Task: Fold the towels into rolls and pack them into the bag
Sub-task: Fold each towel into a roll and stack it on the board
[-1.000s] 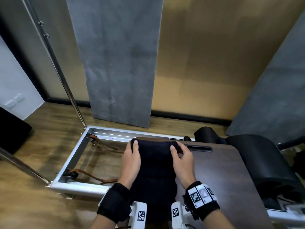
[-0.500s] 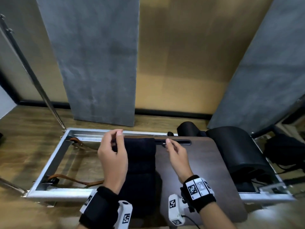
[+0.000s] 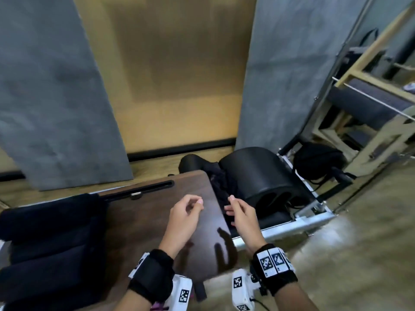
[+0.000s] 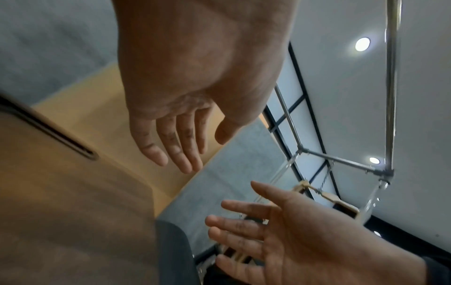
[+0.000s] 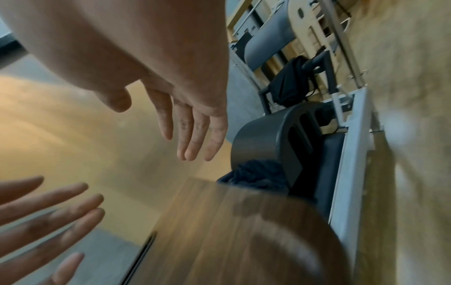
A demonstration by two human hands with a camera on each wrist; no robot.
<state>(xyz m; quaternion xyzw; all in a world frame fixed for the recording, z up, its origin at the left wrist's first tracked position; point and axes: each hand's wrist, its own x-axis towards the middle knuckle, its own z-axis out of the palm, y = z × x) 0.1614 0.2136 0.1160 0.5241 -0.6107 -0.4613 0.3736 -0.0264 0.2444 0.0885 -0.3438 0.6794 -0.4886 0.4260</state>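
A dark navy towel [image 3: 54, 239] lies folded in a long strip on the left part of the brown wooden board [image 3: 146, 221]. A second dark towel [image 3: 221, 184] sits crumpled in the gap between the board's right edge and a black padded barrel; it also shows in the right wrist view as the crumpled towel [image 5: 256, 175]. My left hand [image 3: 193, 206] hovers over the board's right side, fingers loosely bent and empty. My right hand [image 3: 231, 205] hovers just past the board's right edge near the crumpled towel, also empty. A black bag [image 3: 316, 161] stands on the floor behind the barrel.
The black barrel [image 3: 258, 176] sits on a metal frame [image 3: 292, 223] right of the board. Grey panels and a tan wall stand behind. Wooden exercise equipment [image 3: 370, 104] fills the far right. A slot [image 3: 139, 189] runs along the board's far edge.
Both hands let go of the folded towel and moved right across the board toward the crumpled towel. The head view swung right, so the folded towel now lies at the left.
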